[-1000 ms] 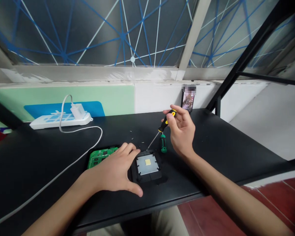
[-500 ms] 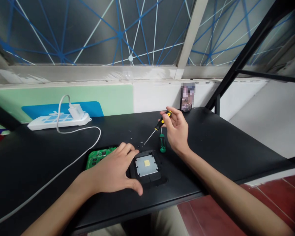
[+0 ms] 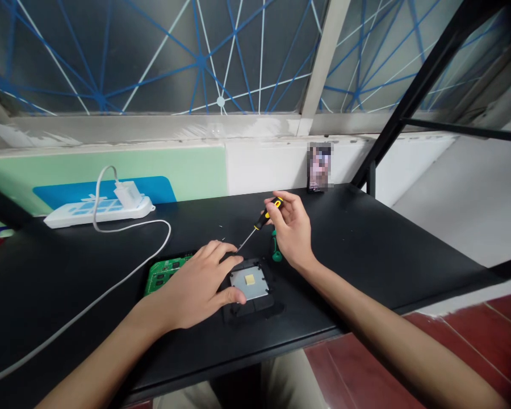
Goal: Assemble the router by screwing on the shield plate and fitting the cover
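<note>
A black-and-yellow screwdriver is pinched in my right hand, its thin shaft slanting down and left. The tip comes close to the fingertips of my left hand. That hand lies over the left side of a black housing, fingers and thumb apart, the thumb over a metal plate set in the housing. A small yellowish square pad sits on the plate. Partly under my left hand is a green circuit board. Behind my right hand lies a green-handled screwdriver, its upper part hidden.
A few tiny screws lie on the black table beyond my left hand. At the back left is a white power strip with a plugged charger; its white cable runs across the left side. A phone leans against the wall.
My right hand has moved left and slightly down with the screwdriver, bringing its tip near my left fingertips. My left thumb has shifted up onto the plate. The view has shifted slightly.
</note>
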The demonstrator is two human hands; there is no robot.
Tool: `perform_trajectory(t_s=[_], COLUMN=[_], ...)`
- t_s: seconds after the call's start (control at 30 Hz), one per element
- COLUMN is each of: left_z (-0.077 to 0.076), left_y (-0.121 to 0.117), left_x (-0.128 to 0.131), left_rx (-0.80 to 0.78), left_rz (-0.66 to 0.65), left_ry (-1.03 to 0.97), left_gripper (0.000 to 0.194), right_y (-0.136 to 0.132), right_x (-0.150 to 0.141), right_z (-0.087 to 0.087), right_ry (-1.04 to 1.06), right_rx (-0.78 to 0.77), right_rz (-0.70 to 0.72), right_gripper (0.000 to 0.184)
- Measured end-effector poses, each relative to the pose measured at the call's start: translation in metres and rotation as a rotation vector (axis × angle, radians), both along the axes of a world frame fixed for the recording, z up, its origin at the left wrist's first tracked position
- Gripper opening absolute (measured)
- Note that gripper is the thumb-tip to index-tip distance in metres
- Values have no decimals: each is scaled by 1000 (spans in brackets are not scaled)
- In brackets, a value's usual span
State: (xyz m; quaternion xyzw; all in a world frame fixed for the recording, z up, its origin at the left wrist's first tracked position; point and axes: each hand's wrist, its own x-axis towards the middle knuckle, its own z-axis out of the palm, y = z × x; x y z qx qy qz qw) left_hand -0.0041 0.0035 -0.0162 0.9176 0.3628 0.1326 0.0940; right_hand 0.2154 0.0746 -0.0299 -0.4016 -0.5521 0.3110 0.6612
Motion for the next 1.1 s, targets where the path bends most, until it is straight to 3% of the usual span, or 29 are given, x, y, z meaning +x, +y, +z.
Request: perform_trajectory(t_s=[0.7, 0.97, 1.1], left_z=[4, 1, 1], left_y=[1, 4, 4], left_x=[1, -2, -1], left_rx=[-7, 67, 72], left_rz=[26, 67, 80], left_ry=[82, 117, 122], left_gripper=[54, 58, 65], right_y=[6, 9, 16], right_x=[8, 13, 22], right_z=[4, 9, 8], right_ry=[27, 4, -53], right_rx=[27, 58, 30], right_rz=[-70, -177, -147], right_gripper=[31, 30, 32])
